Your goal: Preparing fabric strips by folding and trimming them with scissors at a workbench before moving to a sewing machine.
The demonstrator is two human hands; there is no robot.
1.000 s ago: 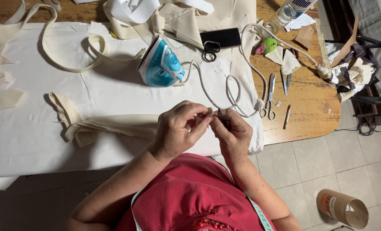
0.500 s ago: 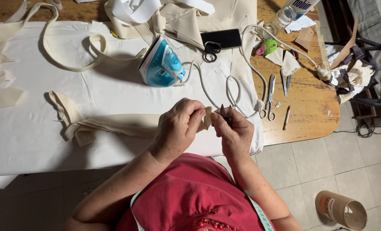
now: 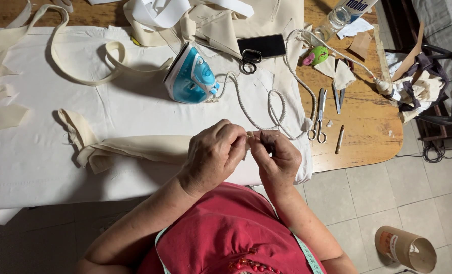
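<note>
I am looking down past a red top [image 3: 226, 238] with a pale measuring tape [image 3: 303, 253] lying around the neck. Both hands are working together at the near edge of the table. The left hand [image 3: 213, 155] is curling closed, its fingertips pinching the end of a folded cream fabric strip [image 3: 129, 148], and the right hand [image 3: 277, 157] is closing its thumb and forefinger against the same end, so the two hands are touching. Whether a pin or needle is sitting between the fingers I cannot tell, as it is too small to make out. The strip is running leftward from the hands across the white cloth [image 3: 43, 167] covering the table, ending in a bunched fold. To my lower right a cardboard tube [image 3: 406, 248] is standing on the tiled floor. Farther out, a blue and white iron [image 3: 190, 76] is resting on the cloth, its braided cord [image 3: 266, 104] looping toward the right edge. Just right of the cord, small scissors [image 3: 319, 117], tweezers [image 3: 339, 99] and a thin stick-like tool [image 3: 340, 139] are lying on the bare wooden tabletop [image 3: 368, 132]. Beyond them I am seeing a green and pink pincushion [image 3: 316, 55], a black phone [image 3: 264, 45] with black-handled scissors [image 3: 248, 62] beside it, a long cream loop strap [image 3: 84, 76] and a heap of pale fabric pieces [image 3: 205, 20] at the far edge
</note>
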